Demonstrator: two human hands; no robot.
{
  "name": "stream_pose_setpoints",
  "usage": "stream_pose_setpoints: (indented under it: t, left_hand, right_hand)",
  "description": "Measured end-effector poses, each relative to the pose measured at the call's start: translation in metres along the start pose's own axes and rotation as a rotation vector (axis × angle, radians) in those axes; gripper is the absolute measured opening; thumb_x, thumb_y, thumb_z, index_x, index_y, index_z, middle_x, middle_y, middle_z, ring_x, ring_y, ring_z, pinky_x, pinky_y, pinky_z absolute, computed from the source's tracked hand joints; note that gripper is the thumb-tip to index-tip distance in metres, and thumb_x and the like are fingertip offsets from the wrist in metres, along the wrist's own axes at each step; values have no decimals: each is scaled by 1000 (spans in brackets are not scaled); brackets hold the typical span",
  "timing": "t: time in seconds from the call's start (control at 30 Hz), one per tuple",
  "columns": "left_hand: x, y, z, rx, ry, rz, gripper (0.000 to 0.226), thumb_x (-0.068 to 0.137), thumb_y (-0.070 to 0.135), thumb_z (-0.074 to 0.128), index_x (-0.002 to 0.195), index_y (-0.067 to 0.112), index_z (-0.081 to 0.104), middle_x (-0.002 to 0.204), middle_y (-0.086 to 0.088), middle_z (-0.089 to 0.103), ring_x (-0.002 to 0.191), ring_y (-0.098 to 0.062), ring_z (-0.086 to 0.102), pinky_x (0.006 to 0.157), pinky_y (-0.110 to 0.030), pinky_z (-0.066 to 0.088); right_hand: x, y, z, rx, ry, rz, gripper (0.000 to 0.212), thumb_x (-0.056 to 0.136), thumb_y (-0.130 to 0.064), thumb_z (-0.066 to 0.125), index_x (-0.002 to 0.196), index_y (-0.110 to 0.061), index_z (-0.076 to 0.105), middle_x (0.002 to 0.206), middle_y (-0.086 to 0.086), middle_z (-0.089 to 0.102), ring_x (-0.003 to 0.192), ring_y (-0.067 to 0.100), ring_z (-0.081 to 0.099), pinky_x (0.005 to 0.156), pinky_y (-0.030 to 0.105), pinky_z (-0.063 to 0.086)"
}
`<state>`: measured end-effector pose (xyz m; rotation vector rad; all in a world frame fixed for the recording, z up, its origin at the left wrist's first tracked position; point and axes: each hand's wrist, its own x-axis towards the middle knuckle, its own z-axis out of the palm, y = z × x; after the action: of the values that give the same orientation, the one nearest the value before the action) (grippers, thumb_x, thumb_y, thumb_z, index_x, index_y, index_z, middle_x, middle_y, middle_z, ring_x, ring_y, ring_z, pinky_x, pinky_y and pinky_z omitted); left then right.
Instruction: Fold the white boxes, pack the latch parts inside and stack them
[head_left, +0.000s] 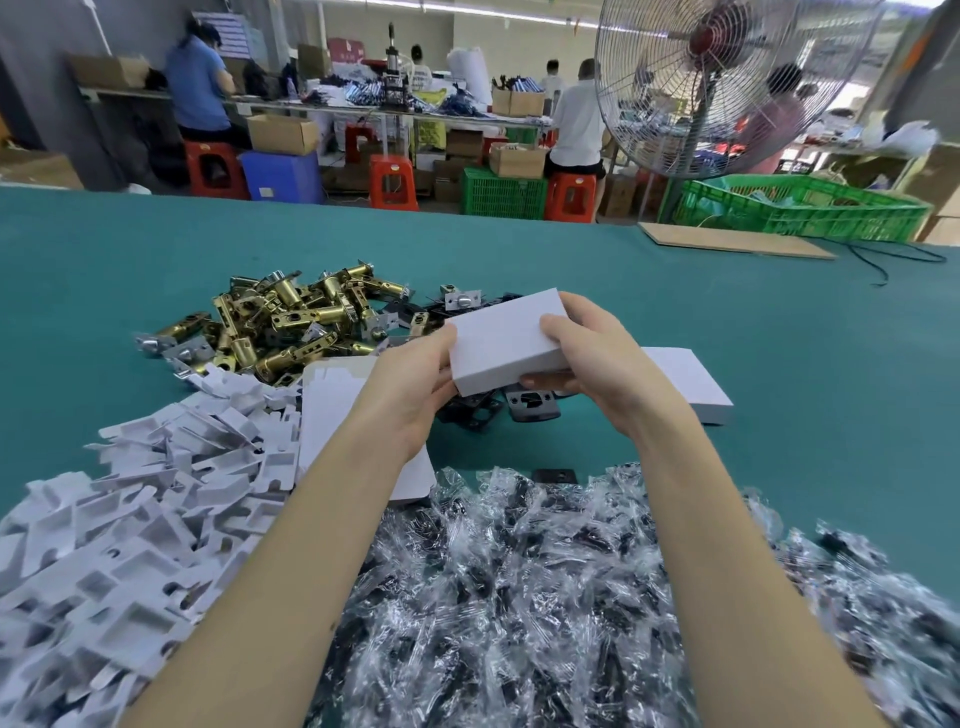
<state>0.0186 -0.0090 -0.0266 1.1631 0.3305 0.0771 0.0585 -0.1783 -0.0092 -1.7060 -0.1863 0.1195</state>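
Fingers (558, 332) of both hands curl around the closed white box (506, 340)

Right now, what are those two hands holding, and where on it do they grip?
A closed white box, raised over the table. The left hand grips its near-left end; the right hand wraps its right end.

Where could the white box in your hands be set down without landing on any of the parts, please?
Bare green table lies beyond and to the right of the white box, past the stacked boxes and before the cardboard sheet. Another free stretch lies left of the brass latches. Near you it is crowded: white inserts, bagged parts, black plates.
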Motion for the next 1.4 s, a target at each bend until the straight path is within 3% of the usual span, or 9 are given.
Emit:
stream_pose_setpoints:
  t: [0.07, 0.13, 0.43, 0.73, 0.8, 0.97, 1.1, 1.3, 1.4]
  left_hand:
    - [-1, 1, -2, -74, 18, 4, 9, 101, 15, 60, 96, 15, 67, 80, 6, 79, 74, -6, 74, 60, -19, 57]
    - [-2, 2, -4, -120, 18, 7, 6, 99, 13, 63, 95, 14, 68, 76, 6, 78, 68, -4, 74, 57, -17, 56]
    - [-6, 6, 1, -314, -16, -19, 4, 96, 16, 69, 99, 13, 70, 84, 2, 79, 93, -12, 70, 67, -19, 59]
    - [-9, 0, 10, -395, -80, -70, 17, 101, 28, 62, 114, 18, 68, 93, 4, 79, 92, -14, 69, 62, -23, 57]
    - [-9, 0, 10, -390, -99, -73, 17, 102, 27, 60, 115, 18, 68, 90, 5, 79, 88, -14, 69, 55, -22, 56]
    - [-12, 3, 14, -375, -84, -30, 33, 102, 21, 60, 134, 16, 63, 90, 6, 78, 88, -11, 70, 54, -21, 55]
    - [-14, 1, 16, -400, -31, -35, 28, 102, 19, 60, 129, 12, 64, 95, 1, 75, 83, -11, 69, 48, -20, 53]
    - [-10, 5, 6, -328, -105, -119, 26, 93, 19, 73, 118, 16, 68, 105, 0, 77, 97, -17, 71, 66, -26, 61]
    - [-10, 4, 4, -259, -131, -80, 23, 92, 20, 74, 115, 18, 70, 100, 1, 79, 95, -16, 72, 70, -27, 62]
  right_hand:
    - [1, -1, 3, 49, 13, 4, 35, 105, -16, 44, 138, -16, 55, 125, 3, 58, 95, 18, 66, 66, 31, 63]
    - [2, -1, 3, 65, 16, 2, 36, 104, -16, 45, 140, -16, 54, 126, 2, 58, 99, 18, 64, 68, 33, 63]
    - [0, -2, 4, 157, 2, -8, 35, 105, -15, 40, 136, -17, 55, 127, 5, 59, 103, 20, 62, 70, 33, 63]
    - [-2, -3, 7, 90, 25, -127, 39, 108, -21, 44, 145, -27, 37, 122, -9, 55, 99, 9, 62, 65, 24, 60]
    - [-2, -3, 5, 83, 28, -117, 39, 107, -21, 44, 144, -29, 37, 122, -8, 55, 100, 10, 61, 65, 24, 59]
    - [-2, -4, -1, 116, 26, -71, 35, 105, -20, 44, 139, -29, 43, 125, -4, 56, 103, 13, 60, 64, 24, 59]
    - [-2, -3, 3, 49, 40, -72, 33, 104, -22, 44, 135, -33, 43, 122, -7, 56, 105, 12, 59, 60, 21, 57]
    - [1, -3, -5, 87, 61, 3, 33, 104, -22, 49, 137, -27, 52, 126, -2, 60, 102, 16, 61, 60, 23, 56]
    - [0, -1, -11, 121, 49, 43, 30, 103, -22, 50, 131, -24, 58, 117, 1, 62, 91, 17, 60, 55, 23, 53]
